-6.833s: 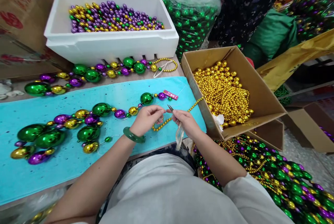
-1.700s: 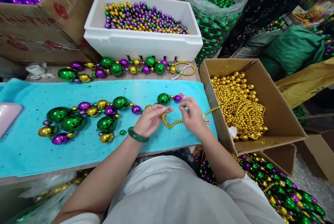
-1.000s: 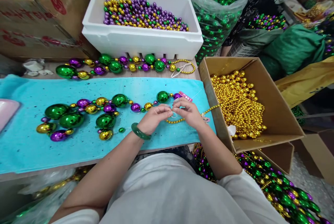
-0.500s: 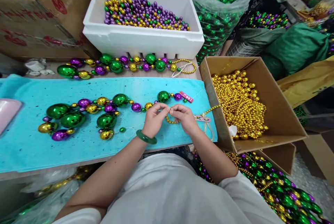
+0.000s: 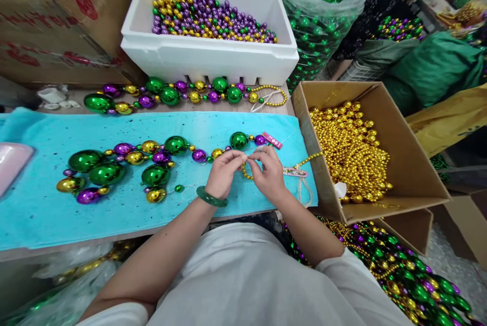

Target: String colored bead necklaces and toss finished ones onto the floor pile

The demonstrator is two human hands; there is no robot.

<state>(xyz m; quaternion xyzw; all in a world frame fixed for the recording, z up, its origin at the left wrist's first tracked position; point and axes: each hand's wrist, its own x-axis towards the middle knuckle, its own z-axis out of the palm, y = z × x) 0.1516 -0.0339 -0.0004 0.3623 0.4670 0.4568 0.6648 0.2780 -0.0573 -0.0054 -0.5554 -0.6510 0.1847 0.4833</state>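
My left hand (image 5: pixel 223 174), with a green bangle (image 5: pixel 211 198) on the wrist, and my right hand (image 5: pixel 268 173) meet fingertip to fingertip over a turquoise towel (image 5: pixel 125 212). Both pinch a strand of small gold beads (image 5: pixel 312 156) that runs right into a cardboard box (image 5: pixel 411 164). A white thread shows between the fingertips. Just left of the hands lies a necklace of large green, purple and gold balls (image 5: pixel 152 158), ending near a pink tag (image 5: pixel 272 140).
A second big-ball necklace (image 5: pixel 171 95) lies behind the towel, in front of a white foam box (image 5: pixel 209 57) of mixed beads. A bag of green beads (image 5: pixel 319 6) stands at the back right. Bead strands (image 5: pixel 403 270) are heaped on the floor.
The hands drew together at the strand and have shifted slightly toward me and to the right. Scissors seen in the right hand long ago are gone from it.
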